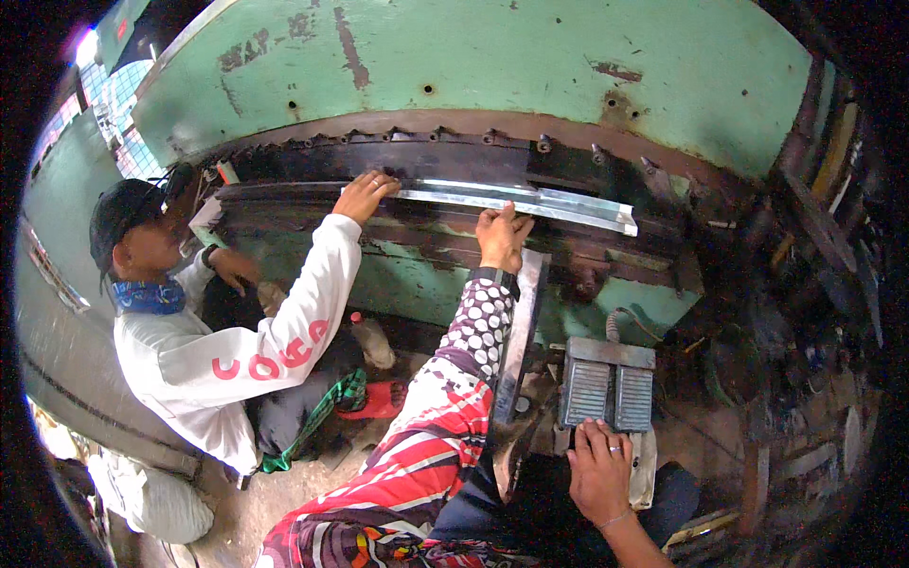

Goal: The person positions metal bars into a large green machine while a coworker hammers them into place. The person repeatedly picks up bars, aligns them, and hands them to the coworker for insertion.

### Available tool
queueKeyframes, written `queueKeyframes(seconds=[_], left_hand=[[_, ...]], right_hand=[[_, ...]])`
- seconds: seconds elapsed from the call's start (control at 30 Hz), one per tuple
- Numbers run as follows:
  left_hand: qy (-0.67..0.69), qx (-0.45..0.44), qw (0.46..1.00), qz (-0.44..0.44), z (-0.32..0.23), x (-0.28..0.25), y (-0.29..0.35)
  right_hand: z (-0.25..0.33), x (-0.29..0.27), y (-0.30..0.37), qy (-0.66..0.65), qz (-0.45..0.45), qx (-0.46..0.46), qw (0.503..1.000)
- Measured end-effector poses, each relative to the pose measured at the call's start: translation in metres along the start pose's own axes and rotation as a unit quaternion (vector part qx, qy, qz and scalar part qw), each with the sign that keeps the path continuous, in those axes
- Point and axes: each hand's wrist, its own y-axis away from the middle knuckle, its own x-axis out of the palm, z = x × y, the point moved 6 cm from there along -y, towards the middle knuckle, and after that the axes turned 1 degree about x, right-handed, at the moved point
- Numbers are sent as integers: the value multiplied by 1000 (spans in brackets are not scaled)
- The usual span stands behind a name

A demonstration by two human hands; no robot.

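A long, shiny bent metal strip point(530, 201) lies in the dark slot of a green press machine. My left hand point(502, 237), at the end of a red and white patterned sleeve, grips its near edge with curled fingers. Farther left, a co-worker's hand point(367, 194) in a white sleeve rests on the same strip's left end. Low at the right, my right hand point(601, 469) lies with its fingers stretched over the near edge of a grey double foot pedal point(608, 386). Nothing shows inside that hand.
The green machine's upper beam point(492, 57) spans the top, with a row of bolts point(488, 137) below it. A co-worker point(180, 360) crouches at the left beside a plastic bottle point(372, 341). A white sack point(151, 497) sits at lower left. Dark clutter fills the right.
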Motion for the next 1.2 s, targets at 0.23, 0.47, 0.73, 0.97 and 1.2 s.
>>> queueKeyframes(seconds=[0.23,0.47,0.73,0.97,1.2], left_hand=[[18,56,997,41,-21,38,0],[36,54,996,69,-36,53,10],[6,59,996,70,-50,75,21],[15,122,992,35,-62,85,34],[-92,270,958,37,-81,95,75]], right_hand=[[5,-15,-7,12,-12,12,1000],[11,-25,-5,31,-23,7,999],[17,-19,3,25,-28,7,999],[17,-25,-14,18,-23,7,1000],[-3,-86,-68,-26,-28,19,999]])
